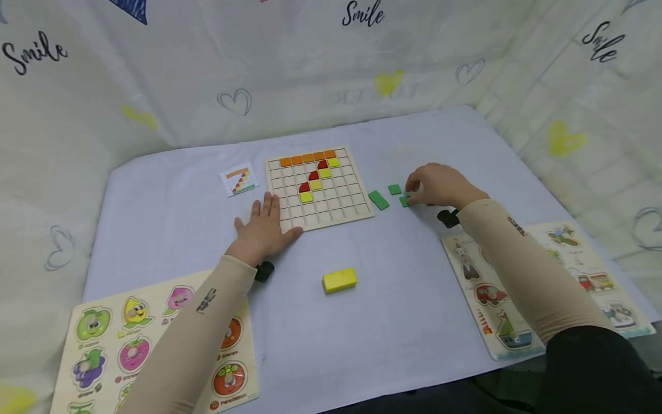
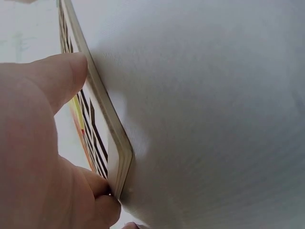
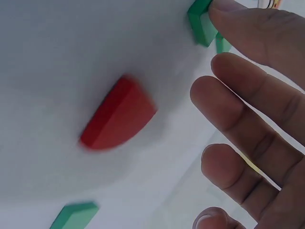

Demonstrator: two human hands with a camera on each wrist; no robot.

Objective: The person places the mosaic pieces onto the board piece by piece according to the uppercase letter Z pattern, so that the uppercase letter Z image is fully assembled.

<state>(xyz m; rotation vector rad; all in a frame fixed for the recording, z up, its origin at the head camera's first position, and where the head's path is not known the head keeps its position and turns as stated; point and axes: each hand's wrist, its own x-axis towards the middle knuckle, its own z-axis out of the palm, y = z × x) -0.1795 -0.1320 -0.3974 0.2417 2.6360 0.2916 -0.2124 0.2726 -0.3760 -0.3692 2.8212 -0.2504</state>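
Fingers (image 3: pixel 224 107) apart, thumb (image 3: pixel 252 28) up at a green tile (image 3: pixel 206 29)!

Right hand (image 1: pixel 445 185), right of centre in the head frame: nothing clasped, the thumb apparently touching that tile. Risky? With no finger opposing it, the thumb could skid the tile into its two green neighbours (image 1: pixel 379 200), just right of the grid board (image 1: pixel 338 202). And watch the red tile (image 3: pixel 119 117), mid-frame in the right wrist view: one careless sweep could knock it away.

Over to centre-left, where the left hand (image 1: pixel 261 233) spreads its fingers at the grid board's corner. Lean too hard and the board might slide, jolting the coloured pieces (image 1: pixel 307 157) on it.

Outward now: a white-covered counter (image 1: pixel 289 322), pattern card (image 1: pixel 239 179) left of upper centre, yellow block (image 1: pixel 339 280) lower centre, fruit board (image 1: pixel 114 339) lower left, vehicle board (image 1: pixel 469 284) lower right. Pale hangings (image 1: pixel 310 63) fill the frame's top, printed with hearts and "Smile".
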